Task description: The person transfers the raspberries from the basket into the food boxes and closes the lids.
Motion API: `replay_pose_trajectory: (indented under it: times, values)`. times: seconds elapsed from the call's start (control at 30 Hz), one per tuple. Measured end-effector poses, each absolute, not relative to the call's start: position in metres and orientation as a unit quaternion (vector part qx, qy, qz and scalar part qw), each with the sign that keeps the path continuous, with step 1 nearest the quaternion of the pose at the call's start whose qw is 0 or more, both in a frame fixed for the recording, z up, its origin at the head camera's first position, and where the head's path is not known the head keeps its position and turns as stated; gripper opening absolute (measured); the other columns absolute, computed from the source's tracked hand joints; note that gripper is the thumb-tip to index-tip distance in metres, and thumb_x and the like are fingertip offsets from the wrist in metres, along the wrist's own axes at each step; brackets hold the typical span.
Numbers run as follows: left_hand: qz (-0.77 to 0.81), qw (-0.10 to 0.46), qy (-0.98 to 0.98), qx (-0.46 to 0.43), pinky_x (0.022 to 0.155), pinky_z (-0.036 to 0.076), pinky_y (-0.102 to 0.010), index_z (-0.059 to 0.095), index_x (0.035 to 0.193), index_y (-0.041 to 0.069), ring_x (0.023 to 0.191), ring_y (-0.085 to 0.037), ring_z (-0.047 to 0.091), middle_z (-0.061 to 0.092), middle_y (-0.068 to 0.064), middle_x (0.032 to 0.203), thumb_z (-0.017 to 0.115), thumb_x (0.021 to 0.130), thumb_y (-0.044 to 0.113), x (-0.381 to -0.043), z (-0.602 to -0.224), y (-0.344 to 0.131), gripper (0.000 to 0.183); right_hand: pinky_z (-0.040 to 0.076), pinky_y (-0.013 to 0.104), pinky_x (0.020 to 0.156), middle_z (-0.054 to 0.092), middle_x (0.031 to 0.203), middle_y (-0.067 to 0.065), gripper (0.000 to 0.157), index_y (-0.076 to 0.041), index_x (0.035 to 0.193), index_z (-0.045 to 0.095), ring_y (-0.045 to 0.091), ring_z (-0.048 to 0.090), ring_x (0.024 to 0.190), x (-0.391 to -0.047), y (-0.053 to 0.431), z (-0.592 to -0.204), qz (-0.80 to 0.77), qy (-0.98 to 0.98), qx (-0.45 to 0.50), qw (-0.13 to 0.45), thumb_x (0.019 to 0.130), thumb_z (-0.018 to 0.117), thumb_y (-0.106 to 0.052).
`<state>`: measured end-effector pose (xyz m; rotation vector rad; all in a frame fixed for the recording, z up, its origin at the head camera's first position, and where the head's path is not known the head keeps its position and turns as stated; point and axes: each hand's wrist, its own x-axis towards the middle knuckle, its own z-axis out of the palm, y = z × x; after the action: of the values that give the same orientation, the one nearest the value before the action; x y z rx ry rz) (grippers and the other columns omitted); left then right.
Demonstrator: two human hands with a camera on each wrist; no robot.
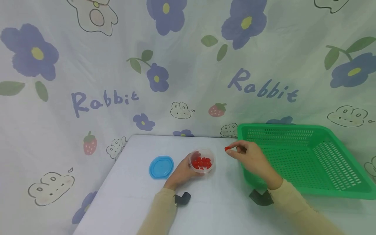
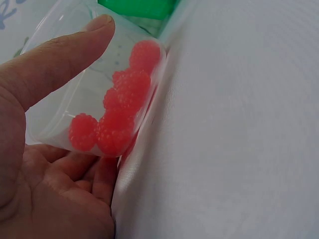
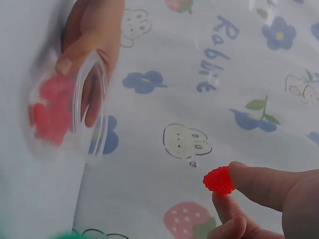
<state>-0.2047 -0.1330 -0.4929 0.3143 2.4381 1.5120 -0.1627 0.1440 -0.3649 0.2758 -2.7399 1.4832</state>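
Note:
A clear plastic cup (image 1: pixel 209 153) on the white table holds several red raspberries (image 1: pixel 202 162). My left hand (image 1: pixel 183 171) grips the cup's side, thumb on the near wall and fingers around the far side, as the left wrist view shows. To the right, my right hand (image 1: pixel 249 156) pinches one red raspberry (image 3: pixel 219 180) between thumb and forefinger. That hand is raised beside the left rim of the green basket (image 1: pixel 241 140), apart from the cup. Left of the cup lies a round blue lid (image 1: pixel 161 167).
The green basket takes up the right side of the table, its slotted floor (image 1: pixel 290 166) in view. Behind the white table (image 1: pixel 132 202) hangs a printed cloth (image 1: pixel 188 65) with flowers and rabbits. Dark straps (image 1: pixel 182 198) sit at both wrists.

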Motion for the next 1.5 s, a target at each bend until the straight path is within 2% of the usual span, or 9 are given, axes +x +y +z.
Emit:
replay_pose_trajectory:
  times: [0.33,0.53,1.0,1.23,1.5]
  values:
    - [0.521,0.128,0.837,0.108,0.111,0.041,-0.051,0.035,0.156,0.025,0.143,-0.022,0.039,0.047,0.006,0.151,0.089,0.076,0.028,-0.205,-0.491,-0.132,0.097,0.033,0.024,0.05,0.049,0.076,0.003,0.017,-0.009,0.103,0.074,0.017,0.042,0.062,-0.16,0.113,-0.383,0.47,-0.877,0.09,0.052,0.09,0.076,-0.02]
    - [0.524,0.126,0.834,0.113,0.111,0.04,-0.053,0.034,0.157,0.022,0.143,-0.024,0.039,0.046,0.004,0.152,0.089,0.076,0.027,-0.207,-0.495,-0.133,0.099,0.038,0.025,0.051,0.051,0.077,0.003,0.019,-0.009,0.104,0.074,0.018,0.046,0.071,-0.158,0.095,-0.391,0.44,-0.891,0.086,0.071,0.088,0.078,-0.018]
    - [0.525,0.122,0.834,0.116,0.113,0.037,-0.053,0.035,0.157,0.021,0.143,-0.026,0.038,0.046,0.002,0.153,0.088,0.077,0.024,-0.205,-0.489,-0.133,0.096,0.042,0.025,0.056,0.052,0.079,0.003,0.02,-0.007,0.106,0.073,0.018,0.048,0.075,-0.16,0.062,-0.415,0.445,-0.89,0.075,0.069,0.089,0.077,-0.018]
    - [0.533,0.121,0.828,0.124,0.113,0.037,-0.054,0.034,0.157,0.021,0.144,-0.026,0.037,0.046,0.002,0.153,0.088,0.078,0.028,-0.205,-0.491,-0.133,0.096,0.044,0.029,0.063,0.056,0.081,0.002,0.018,-0.004,0.103,0.073,0.028,0.055,0.081,-0.162,0.054,-0.429,0.463,-0.879,0.082,0.078,0.088,0.078,-0.014]
    - [0.532,0.118,0.83,0.123,0.114,0.035,-0.055,0.035,0.157,0.021,0.144,-0.025,0.037,0.046,0.003,0.153,0.088,0.077,0.029,-0.203,-0.49,-0.134,0.096,0.047,0.025,0.064,0.058,0.083,0.001,0.018,-0.004,0.104,0.073,0.03,0.057,0.083,-0.166,0.051,-0.446,0.472,-0.875,0.081,0.079,0.088,0.077,-0.014]
